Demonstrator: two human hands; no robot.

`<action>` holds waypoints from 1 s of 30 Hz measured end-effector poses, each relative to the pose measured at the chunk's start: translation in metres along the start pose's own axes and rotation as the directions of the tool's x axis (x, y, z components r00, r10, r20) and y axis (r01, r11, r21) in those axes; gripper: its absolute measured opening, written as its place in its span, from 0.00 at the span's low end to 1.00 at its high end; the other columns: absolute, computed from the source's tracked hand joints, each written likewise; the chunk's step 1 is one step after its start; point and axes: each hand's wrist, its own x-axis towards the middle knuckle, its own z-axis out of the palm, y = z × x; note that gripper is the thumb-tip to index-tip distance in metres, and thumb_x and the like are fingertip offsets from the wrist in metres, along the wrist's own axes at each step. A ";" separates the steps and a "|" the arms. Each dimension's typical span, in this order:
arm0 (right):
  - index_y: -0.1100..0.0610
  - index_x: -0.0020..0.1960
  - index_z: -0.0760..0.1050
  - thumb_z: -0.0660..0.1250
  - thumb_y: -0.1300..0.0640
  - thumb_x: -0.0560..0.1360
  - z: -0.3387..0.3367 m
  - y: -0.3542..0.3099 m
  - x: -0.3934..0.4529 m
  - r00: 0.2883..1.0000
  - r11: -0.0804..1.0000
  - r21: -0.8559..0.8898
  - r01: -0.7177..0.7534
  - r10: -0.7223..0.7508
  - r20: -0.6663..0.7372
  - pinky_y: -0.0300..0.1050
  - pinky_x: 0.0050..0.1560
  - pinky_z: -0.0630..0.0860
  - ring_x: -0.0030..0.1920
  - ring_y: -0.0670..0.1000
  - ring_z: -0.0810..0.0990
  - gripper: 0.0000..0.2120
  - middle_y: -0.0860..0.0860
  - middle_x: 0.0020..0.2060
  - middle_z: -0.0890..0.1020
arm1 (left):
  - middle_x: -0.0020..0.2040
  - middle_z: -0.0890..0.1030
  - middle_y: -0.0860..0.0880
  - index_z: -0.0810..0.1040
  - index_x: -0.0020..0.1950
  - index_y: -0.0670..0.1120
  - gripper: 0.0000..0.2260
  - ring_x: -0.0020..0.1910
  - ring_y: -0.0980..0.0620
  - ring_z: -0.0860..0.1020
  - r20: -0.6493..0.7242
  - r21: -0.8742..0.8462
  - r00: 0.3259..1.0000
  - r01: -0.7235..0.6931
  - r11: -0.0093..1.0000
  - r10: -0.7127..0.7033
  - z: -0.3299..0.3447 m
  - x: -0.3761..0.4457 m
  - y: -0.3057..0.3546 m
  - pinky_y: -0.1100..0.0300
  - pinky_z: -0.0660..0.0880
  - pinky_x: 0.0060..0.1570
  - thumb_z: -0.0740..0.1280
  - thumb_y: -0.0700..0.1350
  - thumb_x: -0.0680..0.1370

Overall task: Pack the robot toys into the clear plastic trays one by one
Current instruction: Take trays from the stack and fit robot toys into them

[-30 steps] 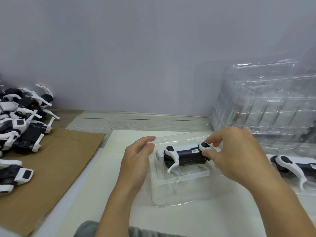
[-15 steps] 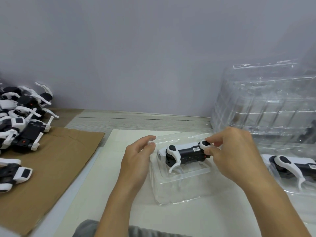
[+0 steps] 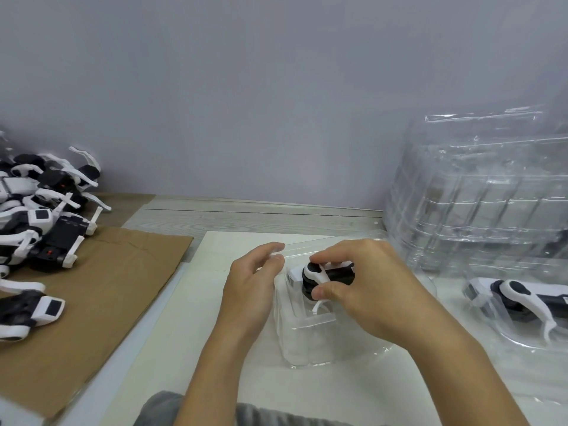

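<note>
The right hand (image 3: 365,290) curls over a black-and-white robot toy (image 3: 322,276), thumb and fingers pinching it at its front leg, and the toy sits low in the cavity of a clear plastic tray (image 3: 310,342) on the white board (image 3: 190,348); whether it is fully seated I cannot tell, since the hand hides its rear half; the left hand (image 3: 252,287) rests at the tray's left rim with fingers loosely bent, the fingertips touching the clear plastic, steadying it rather than closing on it as far as I can judge; so this toy looks nearly packed, with only a final press or leg adjustment left; to the right, a second robot toy (image 3: 519,295) already lies in its own tray (image 3: 522,339), which counts as one piece visibly done; behind it a tall stack of empty trays (image 3: 479,192) stands against the wall, so plenty of packaging remains; on the far left a pile of unpacked toys (image 3: 40,207) lies partly on brown cardboard (image 3: 101,290), with another loose toy (image 3: 27,309) nearer the front; judged from that heap, most of the work is still ahead.
</note>
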 end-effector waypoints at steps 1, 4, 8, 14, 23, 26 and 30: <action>0.43 0.50 0.83 0.80 0.52 0.67 0.001 0.001 0.000 1.000 1.000 0.002 -0.016 0.016 -0.013 0.25 0.39 0.69 0.49 0.29 0.72 0.13 0.34 0.40 0.78 | 0.57 0.82 0.54 0.82 0.57 0.55 0.10 0.61 0.57 0.77 -0.001 0.005 1.000 -0.001 1.000 0.001 0.000 0.000 0.000 0.52 0.71 0.67 0.65 0.45 0.80; 0.41 0.51 0.83 0.81 0.52 0.65 0.006 0.000 0.002 0.997 0.999 -0.007 -0.049 0.049 -0.064 0.26 0.40 0.68 0.42 0.28 0.74 0.16 0.32 0.36 0.74 | 0.58 0.82 0.55 0.82 0.57 0.56 0.10 0.61 0.57 0.76 0.003 0.015 1.000 -0.006 1.000 0.006 0.002 0.001 0.000 0.53 0.72 0.66 0.65 0.45 0.81; 0.43 0.50 0.84 0.82 0.49 0.64 0.011 -0.001 0.003 0.994 0.998 -0.028 -0.065 0.062 -0.094 0.38 0.45 0.74 0.42 0.35 0.75 0.16 0.34 0.37 0.76 | 0.58 0.82 0.55 0.81 0.59 0.57 0.10 0.61 0.58 0.76 0.007 0.030 1.000 -0.019 0.999 0.019 0.002 0.002 -0.001 0.58 0.72 0.61 0.64 0.46 0.81; 0.43 0.48 0.83 0.78 0.45 0.68 0.013 0.000 0.003 0.996 0.991 -0.131 0.015 -0.026 -0.085 0.45 0.47 0.74 0.47 0.46 0.73 0.10 0.42 0.40 0.79 | 0.60 0.81 0.56 0.79 0.62 0.58 0.11 0.62 0.59 0.76 0.015 0.056 0.999 -0.042 0.998 0.041 0.002 0.003 -0.004 0.61 0.70 0.57 0.62 0.49 0.82; 0.44 0.55 0.82 0.72 0.54 0.75 -0.023 0.024 0.003 0.971 0.999 -0.021 -0.038 0.032 -0.235 0.28 0.47 0.65 0.49 0.39 0.75 0.10 0.37 0.47 0.79 | 0.58 0.80 0.57 0.78 0.58 0.63 0.10 0.60 0.61 0.75 -0.005 0.041 0.998 -0.067 0.997 0.067 0.001 0.003 -0.004 0.66 0.68 0.52 0.61 0.48 0.83; 0.46 0.51 0.83 0.73 0.53 0.75 -0.035 0.038 0.001 0.968 0.990 -0.058 -0.128 0.112 -0.224 0.36 0.52 0.64 0.53 0.45 0.73 0.06 0.42 0.51 0.77 | 0.58 0.80 0.59 0.79 0.58 0.62 0.11 0.60 0.64 0.75 -0.017 0.058 0.994 -0.110 0.992 0.111 0.000 0.002 -0.001 0.69 0.68 0.51 0.61 0.48 0.83; 0.43 0.46 0.83 0.74 0.50 0.74 -0.035 0.041 -0.001 0.969 0.987 -0.012 -0.157 0.152 -0.196 0.36 0.50 0.65 0.52 0.44 0.71 0.02 0.41 0.51 0.74 | 0.57 0.79 0.65 0.81 0.55 0.61 0.07 0.60 0.68 0.74 0.020 0.115 0.978 -0.207 0.971 0.206 0.000 -0.002 0.010 0.73 0.67 0.50 0.66 0.51 0.81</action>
